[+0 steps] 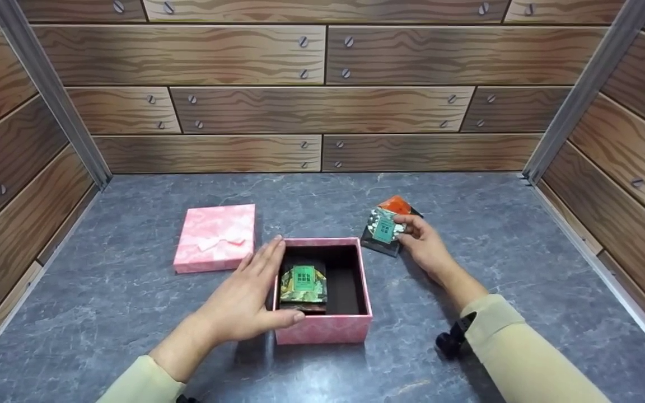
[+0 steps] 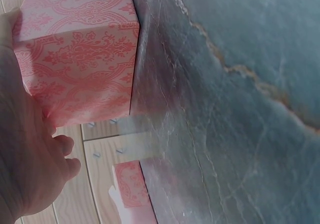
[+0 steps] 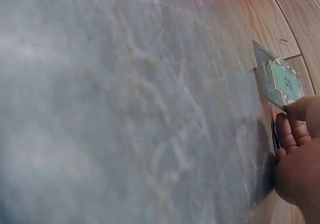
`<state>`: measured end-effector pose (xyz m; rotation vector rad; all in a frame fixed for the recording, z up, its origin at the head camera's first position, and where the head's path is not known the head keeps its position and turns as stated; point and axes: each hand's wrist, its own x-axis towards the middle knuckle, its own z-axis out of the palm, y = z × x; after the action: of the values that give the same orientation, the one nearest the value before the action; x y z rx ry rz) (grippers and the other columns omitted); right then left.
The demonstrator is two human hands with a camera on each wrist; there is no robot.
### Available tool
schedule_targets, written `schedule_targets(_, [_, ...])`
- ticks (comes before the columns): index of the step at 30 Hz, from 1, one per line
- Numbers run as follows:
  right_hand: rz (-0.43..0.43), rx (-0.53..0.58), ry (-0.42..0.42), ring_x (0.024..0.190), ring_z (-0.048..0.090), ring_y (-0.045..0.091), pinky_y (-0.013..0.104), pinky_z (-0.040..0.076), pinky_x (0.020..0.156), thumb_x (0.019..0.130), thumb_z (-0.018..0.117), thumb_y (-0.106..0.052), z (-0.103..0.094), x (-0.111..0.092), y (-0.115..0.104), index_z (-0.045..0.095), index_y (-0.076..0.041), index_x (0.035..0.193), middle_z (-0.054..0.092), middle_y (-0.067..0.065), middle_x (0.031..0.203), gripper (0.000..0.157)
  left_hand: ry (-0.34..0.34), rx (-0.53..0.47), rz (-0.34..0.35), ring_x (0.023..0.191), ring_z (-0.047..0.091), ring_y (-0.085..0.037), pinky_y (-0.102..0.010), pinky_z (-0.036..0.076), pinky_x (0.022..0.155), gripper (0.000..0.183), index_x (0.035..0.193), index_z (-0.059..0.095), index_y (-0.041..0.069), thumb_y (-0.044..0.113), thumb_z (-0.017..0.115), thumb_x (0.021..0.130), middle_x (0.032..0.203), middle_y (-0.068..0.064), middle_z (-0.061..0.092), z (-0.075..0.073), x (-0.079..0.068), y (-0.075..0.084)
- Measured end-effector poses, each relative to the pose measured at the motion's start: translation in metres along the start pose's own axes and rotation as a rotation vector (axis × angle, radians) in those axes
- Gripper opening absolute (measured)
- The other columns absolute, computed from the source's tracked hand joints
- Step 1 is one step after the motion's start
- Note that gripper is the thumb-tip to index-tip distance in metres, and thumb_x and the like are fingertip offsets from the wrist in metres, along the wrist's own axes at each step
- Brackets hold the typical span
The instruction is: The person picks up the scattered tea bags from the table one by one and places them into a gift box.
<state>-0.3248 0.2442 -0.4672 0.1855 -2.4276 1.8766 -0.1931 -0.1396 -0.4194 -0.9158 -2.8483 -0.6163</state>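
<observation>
My left hand point(image 1: 244, 305) lies along the left side of a pink patterned box point(image 1: 325, 329), fingers straight at its far left corner and thumb at the front rim. Inside the box, on the left, lies a dark sachet with a green label point(image 1: 303, 278); the right part shows bare black lining. Out to the right, my right hand point(image 1: 428, 246) pinches a flat sachet with a teal label point(image 1: 384, 228) between thumb and fingers. In the right wrist view this sachet point(image 3: 282, 82) stands tilted above the table. Beneath it lie an orange sachet point(image 1: 395, 204) and a dark one point(image 1: 383, 247).
A pink lid point(image 1: 216, 232) with a bow lies on the marbled grey table point(image 1: 149, 313), left of the box and farther back. Wood-patterned walls point(image 1: 322, 112) enclose the back and both sides. A black wrist device point(image 1: 454, 337) sits by the right sleeve.
</observation>
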Motion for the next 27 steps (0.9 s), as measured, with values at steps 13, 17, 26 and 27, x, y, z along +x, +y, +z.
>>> schedule_targets(13, [0.034,0.039,-0.014,0.099,0.065,0.006,0.02,0.055,0.087,0.102,0.062,0.001,-0.026,-0.017,-0.022,0.058,0.009,0.146,0.068,0.02,0.13,0.044,-0.001,-0.012,0.0,0.162,0.014,-0.032,-0.055,0.015,0.13,0.124,0.169,0.008,0.0,0.08,0.059,0.09,0.177,-0.014,0.007,0.0,0.0,0.0])
schedule_targets(17, [0.014,0.035,-0.011,0.097,0.067,0.005,0.023,0.057,0.088,0.101,0.067,-0.002,-0.029,-0.025,-0.042,0.06,0.008,0.145,0.07,0.021,0.127,0.045,0.002,-0.012,-0.002,0.162,0.013,-0.032,-0.055,0.015,0.13,0.123,0.169,0.009,0.0,0.08,0.058,0.09,0.177,-0.014,0.007,0.0,-0.001,0.0])
schedule_targets(26, [-0.098,0.103,-0.062,0.091,0.07,0.007,0.021,0.059,0.082,0.095,0.073,0.005,-0.015,-0.051,-0.094,0.057,0.007,0.148,0.071,0.017,0.116,0.056,-0.007,-0.005,-0.005,0.162,0.011,-0.031,-0.055,0.014,0.13,0.123,0.169,0.007,0.0,0.081,0.057,0.091,0.177,-0.013,0.004,0.0,0.0,0.001])
schedule_targets(27, [-0.118,0.105,-0.072,0.09,0.07,0.008,0.021,0.059,0.081,0.094,0.074,0.007,-0.012,-0.054,-0.099,0.058,0.007,0.148,0.072,0.016,0.117,0.056,-0.005,-0.004,-0.005,0.162,0.011,-0.031,-0.055,0.014,0.13,0.123,0.169,0.007,0.0,0.081,0.057,0.091,0.177,-0.013,0.005,0.0,-0.001,0.001])
